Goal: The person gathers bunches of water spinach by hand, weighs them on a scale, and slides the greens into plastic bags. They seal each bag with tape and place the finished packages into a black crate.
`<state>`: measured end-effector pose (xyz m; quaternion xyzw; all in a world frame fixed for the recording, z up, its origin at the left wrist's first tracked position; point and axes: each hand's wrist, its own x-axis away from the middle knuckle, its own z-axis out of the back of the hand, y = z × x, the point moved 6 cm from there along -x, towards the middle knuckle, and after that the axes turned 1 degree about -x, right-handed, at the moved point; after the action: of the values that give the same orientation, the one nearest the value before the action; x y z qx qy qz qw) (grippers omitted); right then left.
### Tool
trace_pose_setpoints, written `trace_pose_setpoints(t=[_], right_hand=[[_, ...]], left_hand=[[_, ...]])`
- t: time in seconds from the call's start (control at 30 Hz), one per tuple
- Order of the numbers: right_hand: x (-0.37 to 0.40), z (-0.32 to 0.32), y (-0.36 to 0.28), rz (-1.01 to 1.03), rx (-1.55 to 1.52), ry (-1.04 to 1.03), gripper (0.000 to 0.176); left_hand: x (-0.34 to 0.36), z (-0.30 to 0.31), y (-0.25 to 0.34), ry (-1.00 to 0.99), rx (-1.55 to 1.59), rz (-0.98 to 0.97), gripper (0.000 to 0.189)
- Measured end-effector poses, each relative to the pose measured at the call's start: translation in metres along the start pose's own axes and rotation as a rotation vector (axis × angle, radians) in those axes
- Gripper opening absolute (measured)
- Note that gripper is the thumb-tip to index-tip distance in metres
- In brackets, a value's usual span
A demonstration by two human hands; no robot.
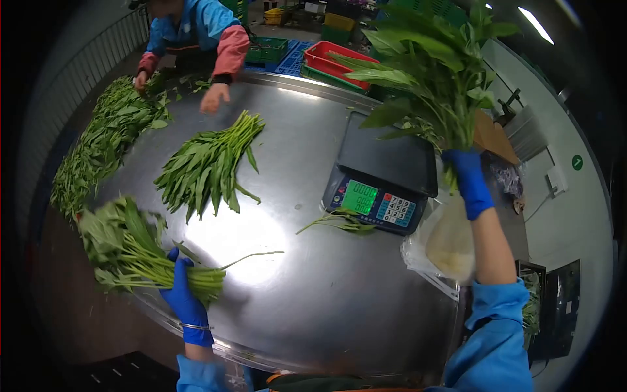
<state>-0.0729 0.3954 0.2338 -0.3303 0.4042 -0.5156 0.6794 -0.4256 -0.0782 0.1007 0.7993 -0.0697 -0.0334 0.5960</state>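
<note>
The person's left hand (186,304) wears a blue glove and is at the lower left of the frame. Its fingers are wrapped tight around the stems of a low bunch (130,251) of green leaves. This bunch lies over the near edge of the shiny table (326,294).

The right hand (469,183), also in a blue glove, is up at the right of the frame. Its fingers are closed around the stems of a tall bunch (431,72), held high with the leaves pointing up, just beside the scale (385,173).

The scale's flat top has nothing on it, and its green screen is lit. A few loose stems (339,222) lie on the table in front of it. A clear bag (447,245) hangs at the table's right edge, under the right arm. What is inside it cannot be told.

In the middle of the frame lies a small pile (209,163) of greens, with the stems all one way. A long heap (98,144) of greens runs along the left edge. At the upper left, another person's hand (214,98) rests on the table near that heap.

The work looks only part done. Two bunches are gathered and one pile is laid out, but the scale is bare and the long heap is big, so a lot of greens seem left to go.
</note>
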Motion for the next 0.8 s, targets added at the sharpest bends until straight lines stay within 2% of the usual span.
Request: trace_pose_setpoints(t=[0.07, 0.13, 0.2, 0.23, 0.27, 0.33, 0.37, 0.4, 0.47, 0.53, 0.6, 0.63, 0.7, 0.73, 0.8], right_hand=[[-0.011, -0.014, 0.024, -0.025, -0.065, 0.017, 0.033], [-0.036, -0.031, 0.064, -0.046, -0.139, 0.032, 0.035], [-0.064, -0.052, 0.119, -0.011, 0.046, 0.108, 0.042], [-0.063, -0.068, 0.134, -0.110, 0.155, 0.001, 0.052], [-0.062, -0.080, 0.151, -0.120, 0.144, -0.011, 0.052], [-0.053, -0.110, 0.187, -0.129, 0.491, -0.121, 0.066], [-0.031, -0.110, 0.159, -0.182, 0.665, -0.118, 0.076], [-0.014, -0.111, 0.142, -0.186, 0.672, -0.141, 0.076], [0.029, -0.115, 0.066, 0.588, 1.098, 0.410, 0.068], [0.087, -0.151, 0.051, 0.780, 0.495, -0.073, 0.055], [0.164, -0.222, 0.067, 0.871, 0.473, -0.640, 0.048], [0.178, -0.242, 0.084, 0.871, 0.455, -0.658, 0.048], [0.181, -0.283, 0.125, 0.726, 0.547, -0.495, 0.039], [0.174, -0.293, 0.139, 0.629, 0.609, -0.453, 0.024], [0.172, -0.315, 0.136, 0.431, 0.720, -0.699, 0.014]], left_hand=[[0.011, -0.044, 0.020, -0.094, 0.039, -0.023, 0.027], [0.017, -0.065, 0.011, -0.118, 0.021, -0.010, 0.028], [0.031, -0.085, -0.002, -0.161, -0.119, -0.046, 0.029], [0.038, -0.089, -0.018, -0.183, -0.162, 0.026, 0.030], [0.046, -0.093, -0.031, -0.185, -0.101, 0.064, 0.032], [0.057, -0.087, -0.054, -0.210, -0.099, 0.121, 0.036], [0.056, -0.078, -0.058, -0.197, -0.112, 0.129, 0.036], [0.055, -0.066, -0.064, -0.167, -0.104, 0.187, 0.038], [0.050, -0.043, -0.064, -0.107, -0.105, 0.251, 0.040], [0.039, -0.022, -0.041, -0.045, -0.054, 0.244, 0.043], [0.028, -0.007, -0.021, -0.004, -0.068, 0.217, 0.042], [0.024, -0.003, -0.005, 0.024, -0.082, 0.149, 0.042], [0.017, 0.015, 0.022, 0.058, -0.147, 0.017, 0.038], [0.015, 0.031, 0.032, 0.083, -0.160, 0.010, 0.038], [0.009, 0.065, 0.047, 0.080, -0.173, -0.020, 0.040]])
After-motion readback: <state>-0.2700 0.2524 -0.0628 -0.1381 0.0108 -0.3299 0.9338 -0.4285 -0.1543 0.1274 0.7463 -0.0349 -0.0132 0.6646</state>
